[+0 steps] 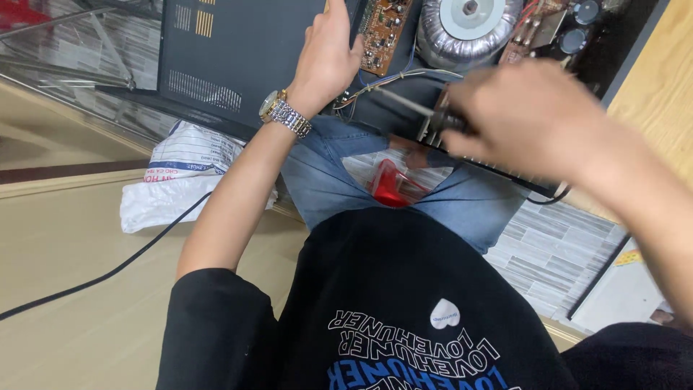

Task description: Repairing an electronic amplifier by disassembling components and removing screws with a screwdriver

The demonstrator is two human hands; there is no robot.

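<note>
An opened black electronics chassis [238, 50] rests across my knees, showing a brown circuit board [384, 29], a round silver transformer [468, 25] and dark capacitors [581, 22]. My left hand [328, 58], with a metal watch [284, 113] on the wrist, rests on the lifted black cover next to the circuit board. My right hand [523, 119], blurred by motion, grips the dark handle of a screwdriver [415, 108] whose thin shaft points left toward the wires inside the chassis.
A red plastic object [393, 184] lies on the floor between my legs. A white plastic bag [180, 180] sits to the left, with a black cable [108, 271] running across the beige floor. Grey tiled flooring [556, 253] and a wooden surface [660, 94] lie on the right.
</note>
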